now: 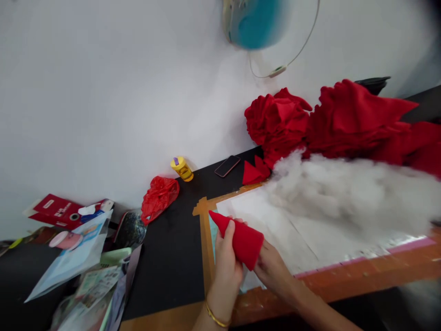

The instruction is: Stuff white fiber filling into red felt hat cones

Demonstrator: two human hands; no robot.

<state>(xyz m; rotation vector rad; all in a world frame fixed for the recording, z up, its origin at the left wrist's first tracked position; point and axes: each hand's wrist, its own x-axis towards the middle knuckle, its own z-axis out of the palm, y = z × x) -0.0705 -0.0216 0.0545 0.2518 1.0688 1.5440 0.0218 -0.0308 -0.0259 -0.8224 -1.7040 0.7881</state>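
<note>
A red felt cone (245,241) lies across my hands at the near left of the white sheet (296,243), its point aimed up and left. My left hand (229,257) is wrapped round the cone, with the thumb along its near side. At the wide end is my right hand (272,266); its fingers are hidden in or behind the cone, and I cannot tell which. Fluffy white stuffing (344,188) forms a large heap on the sheet to the right. A small folded red cloth piece (255,171) rests beyond the sheet's far left corner.
Big piles of red cloth (354,110) stand along the wall. A phone (227,166), a yellow-lidded jar (182,169) and a red plastic bag (159,197) lie on the black table (172,257). Boxes and packets (76,248) crowd the left. A blue fan (258,23) hangs above.
</note>
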